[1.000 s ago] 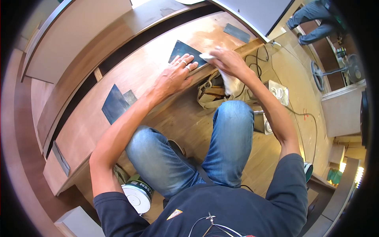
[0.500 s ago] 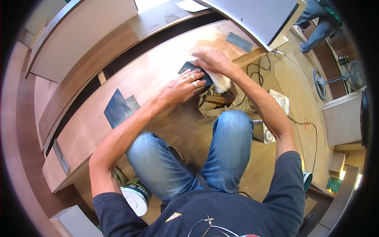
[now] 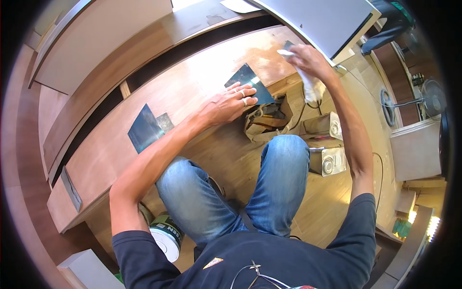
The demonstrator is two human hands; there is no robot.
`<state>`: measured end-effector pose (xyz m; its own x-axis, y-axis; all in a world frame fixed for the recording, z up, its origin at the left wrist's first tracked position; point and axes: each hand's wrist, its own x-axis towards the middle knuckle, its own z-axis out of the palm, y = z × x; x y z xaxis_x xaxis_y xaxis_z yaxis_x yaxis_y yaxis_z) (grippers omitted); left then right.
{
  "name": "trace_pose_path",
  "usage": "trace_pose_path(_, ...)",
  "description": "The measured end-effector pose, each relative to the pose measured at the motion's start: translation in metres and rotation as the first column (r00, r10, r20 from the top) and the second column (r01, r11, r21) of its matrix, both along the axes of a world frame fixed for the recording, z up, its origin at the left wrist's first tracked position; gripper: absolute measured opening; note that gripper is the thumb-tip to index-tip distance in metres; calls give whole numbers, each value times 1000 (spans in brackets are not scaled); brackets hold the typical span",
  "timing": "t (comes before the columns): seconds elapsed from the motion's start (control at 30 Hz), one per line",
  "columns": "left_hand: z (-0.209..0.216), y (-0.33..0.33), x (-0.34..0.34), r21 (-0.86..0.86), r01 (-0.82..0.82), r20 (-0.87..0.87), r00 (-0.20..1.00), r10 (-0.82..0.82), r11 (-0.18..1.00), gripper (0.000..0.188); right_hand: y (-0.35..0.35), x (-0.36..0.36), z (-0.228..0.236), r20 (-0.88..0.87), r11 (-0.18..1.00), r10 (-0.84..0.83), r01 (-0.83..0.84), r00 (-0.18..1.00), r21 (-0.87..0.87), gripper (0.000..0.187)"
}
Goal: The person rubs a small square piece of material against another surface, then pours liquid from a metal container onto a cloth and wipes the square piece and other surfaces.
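My left hand point(image 3: 230, 104) lies with its fingers stretched out over the lower left part of a thin, shiny blue-grey sheet point(image 3: 249, 77) on the wooden board point(image 3: 192, 82). In my right hand point(image 3: 308, 61) is a white cloth point(image 3: 312, 87), its long end hanging down past the board's right end. Under that hand, a second dark sheet point(image 3: 288, 45) shows only in part. Left of my left forearm lie another blue-grey sheet point(image 3: 143, 129) and a small grey piece point(image 3: 165, 122), which touch or overlap. A narrow grey strip point(image 3: 72, 189) rests at the board's near left end.
An open canvas tool bag point(image 3: 267, 120) stands before my knees, with two metal cans point(image 3: 331, 161) to its right. A white-lidded bucket point(image 3: 166, 238) is by my left side. A grey-white panel point(image 3: 320, 24) juts over the board's far right; beyond stand a fan point(image 3: 432, 94) and another person point(image 3: 385, 31).
My right hand has moved right and away with the white cloth, off the sheet under my left hand to the far right sheet. My left hand has stayed, fingers slightly shifted.
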<state>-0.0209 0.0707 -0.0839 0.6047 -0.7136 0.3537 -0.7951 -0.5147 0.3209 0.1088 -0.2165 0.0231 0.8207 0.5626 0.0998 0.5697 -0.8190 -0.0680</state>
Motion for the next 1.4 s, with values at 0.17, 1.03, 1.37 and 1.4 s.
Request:
trace_pose_path(0.17,-2,10,-1,57,-21,-2,1000,21,998,36,111,-23,-24,-130,981,171,-181,977,-71,27)
trace_pose_path(1.03,-3,5,-2,27,31,-12,999,-30,999,39,110,11,-82,-10,990,20,-18,1000,143,23)
trace_pose_path(1.37,10,9,-8,11,61,-84,995,-59,998,47,138,20,-138,15,986,-153,152,988,72,19)
trace_pose_path(1.4,13,-5,-11,-23,84,-90,992,-86,996,51,122,23,-161,119,972,-219,205,969,115,14)
